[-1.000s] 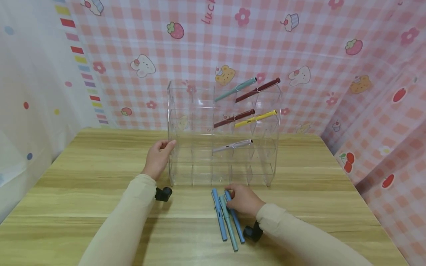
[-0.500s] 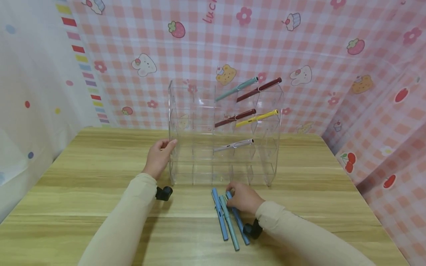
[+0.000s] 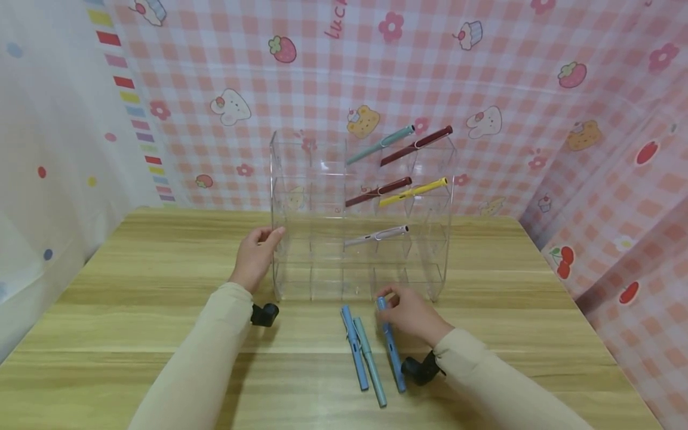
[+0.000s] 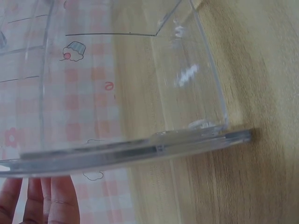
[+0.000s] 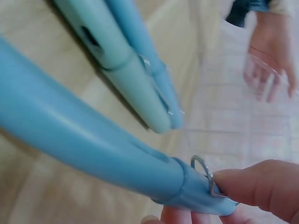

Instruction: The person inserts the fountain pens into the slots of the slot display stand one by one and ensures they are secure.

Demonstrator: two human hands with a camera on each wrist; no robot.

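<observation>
A clear acrylic rack (image 3: 322,179) of slanted cells stands on the wooden table (image 3: 134,310). It holds several pens, among them a white pen (image 3: 376,235) and a yellow pen (image 3: 412,192). My left hand (image 3: 255,255) rests with straight fingers (image 4: 49,198) against the rack's left wall (image 4: 140,149). My right hand (image 3: 411,312) pinches the cap end of a blue pen (image 3: 392,352) (image 5: 93,149) in front of the rack. Beside it lie a second blue pen (image 3: 354,347) and a pale teal pen (image 3: 369,361) (image 5: 121,70).
Pink checked cloth with cartoon prints (image 3: 484,77) hangs behind and to the right. A white dotted sheet (image 3: 48,149) hangs at the left. Bare table lies to both sides of the rack.
My right hand has taken the rightmost blue pen by its cap end and drawn it to the right, away from the other two. The left hand has stayed put.
</observation>
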